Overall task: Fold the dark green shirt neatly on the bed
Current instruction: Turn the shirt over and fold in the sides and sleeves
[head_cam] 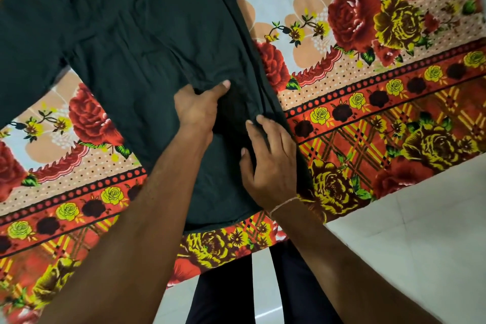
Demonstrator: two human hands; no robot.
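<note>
Left grip: left hand (196, 108) has fingers curled into a bunch of shirt (126, 42), thumb laid flat on top; it pinches the cloth near the middle of the lower body.
Shirt: spread flat across the bed (381, 102), hem towards the person, one sleeve (23, 66) out at far left.
Right grip: right hand (271, 163) rests on the cloth by the right edge, fingers loosely bent, fingertips (259, 119) touching a ridge of wrinkles; whether it pinches, I cannot tell.
Step, as I judge: smoothing before the first fold.
How to do well: pull both hands apart gently, flatten the ridge, keep the edge straight.
</note>
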